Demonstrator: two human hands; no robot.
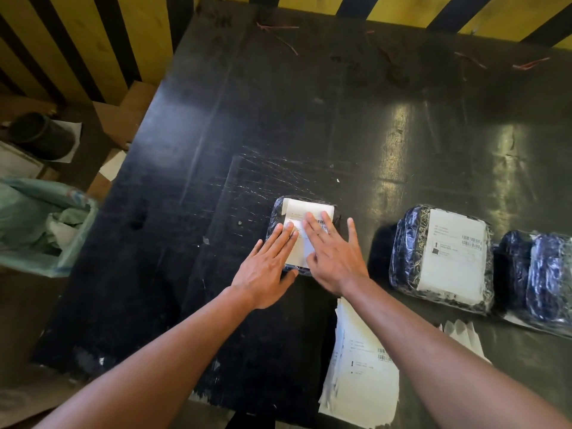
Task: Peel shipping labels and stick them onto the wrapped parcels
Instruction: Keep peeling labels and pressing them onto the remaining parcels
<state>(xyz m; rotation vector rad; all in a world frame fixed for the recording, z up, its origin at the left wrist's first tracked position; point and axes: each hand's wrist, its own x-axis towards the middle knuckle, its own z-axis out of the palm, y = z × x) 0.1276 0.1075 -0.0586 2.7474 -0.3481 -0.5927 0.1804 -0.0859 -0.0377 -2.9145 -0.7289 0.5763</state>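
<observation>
parcel point(305, 235) | label point(305, 212) on top | both hands flat: left hand point(266, 270), right hand point(334, 258)

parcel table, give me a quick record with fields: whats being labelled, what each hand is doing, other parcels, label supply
parcel in work: wrapped parcel near the table's middle, white label on top
left hand: left hand flat, straight fingers pressing the label's left part
right hand: right hand flat, fingers spread, pressing the label's right part
labelled parcel: second parcel to the right, label already on
other parcel: third parcel at the right edge, cut off, label not visible
label supply: stack of label sheets at the near edge, under the right forearm
surface: dark table
</observation>
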